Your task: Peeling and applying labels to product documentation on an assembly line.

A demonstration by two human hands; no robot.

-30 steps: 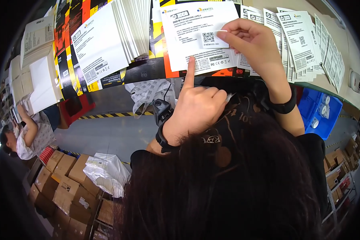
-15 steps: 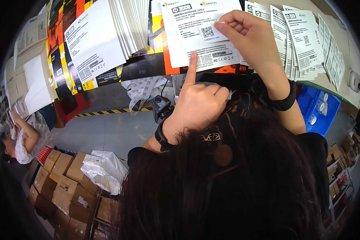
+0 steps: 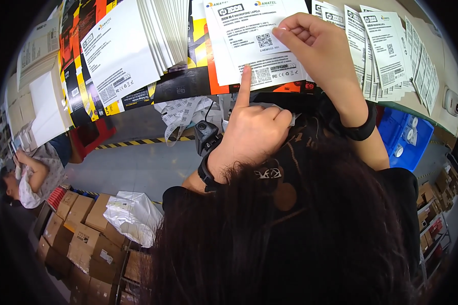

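At the table's front edge, my left hand (image 3: 257,124) presses its outstretched index fingertip on a white printed sheet (image 3: 282,75). Its other fingers are curled, and a pale edge peeks out beside them; I cannot make out what it is. Over the sheet's upper part lies a white label (image 3: 249,38) with a square code. My right hand (image 3: 315,48) pinches this label's right side between thumb and index finger, the other fingers bent inward. Both wrists wear black bands.
Fanned white printed cards (image 3: 160,35) stand to the left, with more printed cards (image 3: 384,51) at the right. Below the table are a strip of printed labels (image 3: 180,114), a black device (image 3: 207,134) and a blue bin (image 3: 404,137). Cardboard boxes (image 3: 86,244) and another person (image 3: 35,173) are at left.
My two hands and the label stay practically where they were. At the far left, the other person's hands have shifted slightly.
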